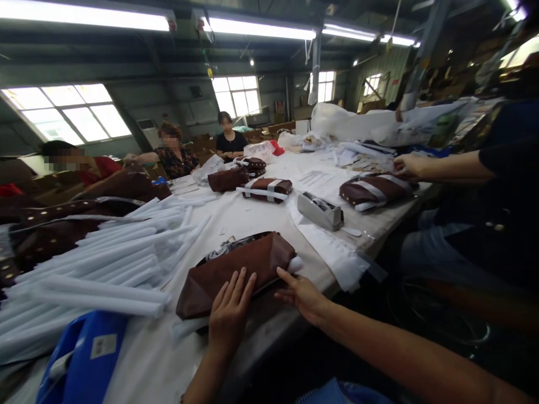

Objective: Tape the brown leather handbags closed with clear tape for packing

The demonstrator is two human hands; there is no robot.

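A brown leather-look bag (248, 264) lies on its side in front of me on the white-covered table. My left hand (231, 308) rests flat on its near face, fingers stretched out. At the bag's right end, my right hand (301, 294) has its forefinger extended against the lower corner, the other fingers loosely bent. White rolled tubes stick out from under the bag, one end (296, 264) at the right and another (187, 328) at the lower left. Dark strap or lining material (236, 244) shows along the bag's far edge.
White rolled tubes (113, 264) are heaped at left, beside a blue tape dispenser (86, 359). A grey tape dispenser (320, 210) stands beyond the bag. Banded brown bags (269, 185) lie farther back. At right, a co-worker's hand (406, 165) is over another bag (370, 192). Other people sit across the table.
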